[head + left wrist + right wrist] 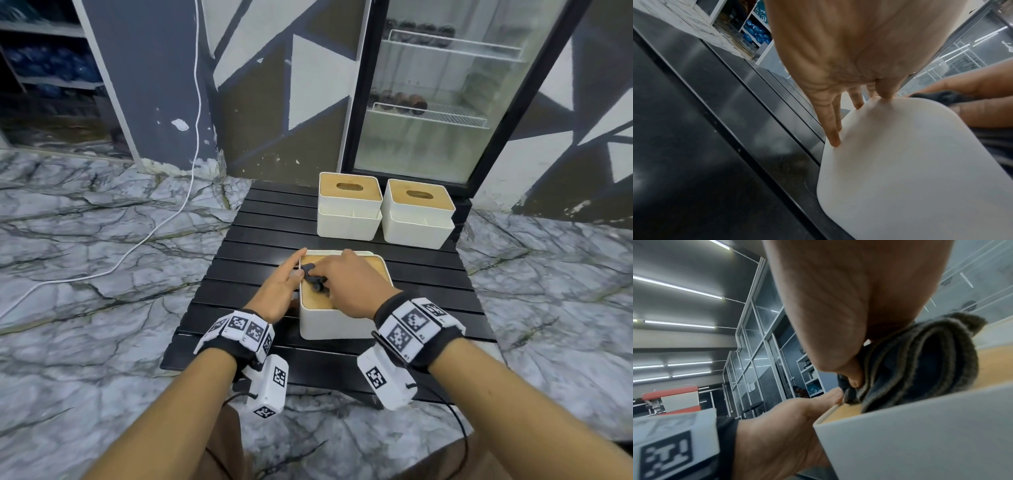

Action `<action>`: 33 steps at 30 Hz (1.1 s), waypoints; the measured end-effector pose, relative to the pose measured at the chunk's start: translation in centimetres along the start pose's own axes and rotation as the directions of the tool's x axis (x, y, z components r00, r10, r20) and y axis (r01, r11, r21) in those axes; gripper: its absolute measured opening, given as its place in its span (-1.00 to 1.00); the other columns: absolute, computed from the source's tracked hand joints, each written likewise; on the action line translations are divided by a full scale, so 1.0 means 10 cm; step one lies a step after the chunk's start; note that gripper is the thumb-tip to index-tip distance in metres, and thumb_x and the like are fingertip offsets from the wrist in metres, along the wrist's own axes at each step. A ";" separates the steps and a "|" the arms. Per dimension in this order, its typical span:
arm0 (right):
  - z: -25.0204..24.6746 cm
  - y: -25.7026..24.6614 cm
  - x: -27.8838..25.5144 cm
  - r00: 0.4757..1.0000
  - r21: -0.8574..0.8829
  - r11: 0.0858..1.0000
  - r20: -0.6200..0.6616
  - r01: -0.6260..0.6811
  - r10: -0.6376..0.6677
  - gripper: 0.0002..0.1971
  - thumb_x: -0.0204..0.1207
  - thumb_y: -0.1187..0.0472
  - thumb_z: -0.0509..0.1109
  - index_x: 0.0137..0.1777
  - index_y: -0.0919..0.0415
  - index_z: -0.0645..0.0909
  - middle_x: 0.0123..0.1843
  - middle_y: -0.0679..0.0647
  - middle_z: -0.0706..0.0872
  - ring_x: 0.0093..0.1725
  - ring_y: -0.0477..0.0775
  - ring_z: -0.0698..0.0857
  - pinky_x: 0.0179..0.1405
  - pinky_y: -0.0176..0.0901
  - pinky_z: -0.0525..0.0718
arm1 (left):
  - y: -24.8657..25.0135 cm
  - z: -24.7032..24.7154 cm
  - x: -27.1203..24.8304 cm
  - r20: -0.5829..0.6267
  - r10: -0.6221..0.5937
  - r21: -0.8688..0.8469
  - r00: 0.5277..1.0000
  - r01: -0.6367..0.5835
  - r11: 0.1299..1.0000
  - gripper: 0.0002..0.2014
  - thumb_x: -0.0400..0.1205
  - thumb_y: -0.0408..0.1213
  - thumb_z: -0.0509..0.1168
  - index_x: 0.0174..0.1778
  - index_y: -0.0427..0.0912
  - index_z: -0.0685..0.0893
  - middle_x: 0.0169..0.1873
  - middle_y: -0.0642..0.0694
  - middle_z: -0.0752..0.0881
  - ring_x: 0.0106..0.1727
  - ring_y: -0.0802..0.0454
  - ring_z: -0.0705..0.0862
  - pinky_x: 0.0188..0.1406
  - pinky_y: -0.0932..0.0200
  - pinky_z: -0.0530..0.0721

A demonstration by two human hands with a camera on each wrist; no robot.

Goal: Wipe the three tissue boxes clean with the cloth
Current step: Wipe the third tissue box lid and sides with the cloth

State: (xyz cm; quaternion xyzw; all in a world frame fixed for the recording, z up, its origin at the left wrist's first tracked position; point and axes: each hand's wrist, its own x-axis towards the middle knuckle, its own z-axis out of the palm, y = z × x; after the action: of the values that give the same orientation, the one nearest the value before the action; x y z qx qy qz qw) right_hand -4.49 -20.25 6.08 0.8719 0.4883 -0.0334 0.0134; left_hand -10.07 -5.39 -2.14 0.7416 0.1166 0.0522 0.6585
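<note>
the near tissue box (pixel 337 317) sits on the black slatted table (pixel 260 236), set back a few slats from the near edge, with bare slats open to its left and right. the right hand (pixel 356 284) lies on its wooden lid, fingers curled round a bunched dark cloth (pixel 313 277) near the lid's left edge. the left hand (pixel 279 291) braces the box's left wall, fingers straight and flat against it, thumb up by the top rim beside the cloth. the two other tissue boxes (pixel 349 224) (pixel 416 233) stand side by side at the far right of the table, almost touching, well apart from the near box, with a band of free slats between. just behind them is a glass-door fridge (pixel 442 85).

the left wrist view shows the fingertips (pixel 835 142) pressing on the white wall, which the head view hides behind the hand. the right wrist view shows the cloth's folded layers (pixel 920 363) pinched under the thumb, lying on the wood just inside the white rim.
</note>
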 end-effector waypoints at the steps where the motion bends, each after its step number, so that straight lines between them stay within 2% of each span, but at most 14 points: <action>1: 0.00 0.00 -0.05 1.000 0.002 1.000 0.001 0.010 -0.010 -0.69 0.48 0.31 0.23 0.16 0.01 0.61 0.20 -0.01 0.68 -0.07 0.11 0.42 0.01 -0.02 0.54 | -0.01 0.00 0.01 -0.008 0.007 -0.009 1.000 -0.007 1.000 -0.57 0.85 -0.30 0.02 0.64 0.13 0.32 0.50 -0.03 0.51 0.46 0.00 0.54 0.29 0.23 0.61; 4: -0.04 -0.04 -0.20 0.999 -0.003 0.999 0.033 0.036 -0.035 -0.69 0.46 0.33 0.27 0.15 0.03 0.61 0.21 -0.01 0.66 -0.03 0.10 0.40 -0.11 -0.04 0.45 | -0.03 0.01 0.01 -0.013 0.024 0.026 1.000 -0.023 0.999 -0.60 0.85 -0.25 0.04 0.57 0.25 0.35 0.48 -0.12 0.55 0.46 -0.06 0.57 0.53 -0.10 0.50; 6: -0.04 -0.07 -0.31 0.998 -0.007 0.998 0.027 0.062 -0.062 -0.73 0.49 0.33 0.23 0.09 0.02 0.60 0.18 -0.04 0.66 -0.08 0.07 0.35 -0.18 -0.09 0.33 | -0.03 -0.01 0.00 -0.022 0.027 0.075 0.999 -0.026 0.997 -0.60 0.84 -0.22 0.04 0.57 0.27 0.35 0.43 -0.12 0.60 0.43 -0.03 0.59 0.57 -0.12 0.44; 8: -0.03 -0.06 -0.39 0.997 -0.010 0.998 0.032 0.065 -0.064 -0.68 0.50 0.34 0.21 0.17 0.01 0.59 0.19 -0.04 0.63 -0.09 0.04 0.31 -0.18 -0.11 0.27 | -0.02 -0.01 0.01 -0.029 0.031 0.111 0.999 -0.028 0.993 -0.61 0.80 -0.09 0.07 0.48 0.48 0.38 0.41 -0.09 0.61 0.41 -0.01 0.60 0.57 -0.16 0.44; 10: -0.03 -0.04 -0.44 0.998 -0.015 0.999 0.036 0.051 -0.050 -0.62 0.49 0.36 0.21 0.25 0.04 0.58 0.29 -0.02 0.60 -0.06 0.05 0.33 -0.13 -0.10 0.35 | -0.02 -0.02 0.02 -0.029 0.018 0.151 0.999 -0.014 0.988 -0.61 0.69 0.05 0.08 0.28 0.75 0.40 0.38 -0.08 0.64 0.36 -0.06 0.65 0.50 -0.24 0.50; 12: -0.04 0.00 -0.49 0.999 -0.035 0.999 0.048 0.020 -0.018 -0.58 0.49 0.36 0.21 0.33 0.07 0.56 0.40 0.00 0.53 0.07 0.10 0.40 0.02 -0.06 0.46 | -0.03 -0.04 0.04 -0.031 0.012 0.174 0.999 -0.006 0.985 -0.59 0.72 0.01 0.08 0.18 0.83 0.40 0.34 -0.11 0.66 0.29 -0.12 0.69 0.43 -0.31 0.56; 14: -0.04 0.10 -0.57 0.999 -0.066 0.998 0.048 -0.017 0.020 -0.56 0.50 0.35 0.20 0.37 0.07 0.53 0.43 0.00 0.51 0.16 0.13 0.43 0.09 -0.05 0.45 | 0.02 -0.03 0.02 -0.033 0.004 0.182 0.999 0.002 0.983 -0.59 0.79 -0.07 0.07 0.24 0.74 0.42 0.33 -0.12 0.66 0.26 -0.15 0.71 0.38 -0.34 0.59; 17: -0.03 0.26 -0.70 0.995 -0.066 0.994 0.045 -0.088 0.091 -0.55 0.49 0.36 0.19 0.37 0.05 0.51 0.41 0.02 0.51 0.17 0.14 0.43 0.06 -0.03 0.45 | 0.04 -0.02 0.01 -0.038 -0.016 0.182 0.999 0.023 0.983 -0.63 0.82 -0.09 0.05 0.44 0.52 0.41 0.36 -0.12 0.63 0.29 -0.16 0.69 0.36 -0.33 0.62; 21: -0.01 0.43 -0.79 0.990 -0.081 0.987 0.030 -0.137 0.140 -0.59 0.51 0.35 0.18 0.33 0.05 0.53 0.38 0.00 0.52 0.13 0.13 0.43 0.03 -0.05 0.44 | -0.01 -0.05 0.02 -0.030 0.001 0.211 1.000 0.006 0.977 -0.62 0.79 -0.03 0.04 0.34 0.68 0.40 0.41 -0.11 0.60 0.34 -0.16 0.65 0.37 -0.33 0.60; 24: 0.02 0.58 -0.83 0.984 -0.075 0.982 0.016 -0.174 0.176 -0.58 0.52 0.32 0.19 0.36 0.05 0.54 0.39 -0.01 0.53 0.20 0.16 0.45 0.15 0.00 0.50 | 0.05 -0.03 -0.01 -0.030 0.004 0.237 1.000 0.003 0.971 -0.60 0.83 -0.08 0.03 0.58 0.38 0.33 0.45 -0.08 0.56 0.40 -0.10 0.59 0.42 -0.23 0.58; 26: 0.09 0.69 -0.84 0.983 -0.014 0.983 -0.013 -0.181 0.181 -0.57 0.49 0.36 0.19 0.33 0.04 0.56 0.36 -0.04 0.56 0.19 0.17 0.47 0.16 0.03 0.52 | 0.07 -0.01 -0.04 -0.041 -0.009 0.245 0.999 0.018 0.969 -0.58 0.85 -0.13 0.02 0.65 0.23 0.31 0.39 -0.06 0.58 0.38 -0.07 0.57 0.39 -0.10 0.58; 29: 0.19 0.85 -0.85 0.963 0.081 0.972 -0.138 -0.221 0.231 -0.55 0.43 0.38 0.19 0.25 0.01 0.60 0.27 -0.02 0.65 0.20 0.21 0.56 0.15 0.04 0.54 | 0.06 -0.01 -0.03 -0.055 0.011 0.277 0.998 0.004 0.961 -0.57 0.85 -0.16 0.03 0.66 0.15 0.30 0.37 -0.08 0.60 0.34 -0.05 0.59 0.25 0.08 0.52; 31: 0.26 0.93 -0.88 0.928 0.134 0.948 -0.205 -0.288 0.311 -0.63 0.45 0.37 0.22 0.20 0.08 0.65 0.20 0.04 0.69 0.17 0.23 0.59 0.17 0.03 0.53 | 0.04 -0.03 -0.02 -0.061 0.025 0.292 0.998 -0.006 0.956 -0.57 0.85 -0.17 0.04 0.66 0.12 0.30 0.40 -0.09 0.58 0.35 -0.05 0.59 0.22 0.12 0.51; 33: 0.36 0.96 -0.94 0.903 0.175 0.922 -0.204 -0.345 0.377 -0.73 0.49 0.35 0.23 0.09 0.17 0.68 0.11 0.11 0.71 0.11 0.23 0.61 0.14 0.02 0.55 | 0.04 -0.04 -0.04 -0.068 0.040 0.290 0.997 -0.019 0.957 -0.57 0.84 -0.19 0.05 0.66 0.07 0.30 0.41 -0.07 0.57 0.34 -0.02 0.58 0.20 0.16 0.49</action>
State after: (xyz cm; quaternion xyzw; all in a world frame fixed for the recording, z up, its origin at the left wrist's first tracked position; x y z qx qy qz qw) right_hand -1.36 -33.44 3.05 0.9440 0.3129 0.0397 -0.0973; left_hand -10.52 -5.19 -1.65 0.8291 0.1358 0.0715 0.5377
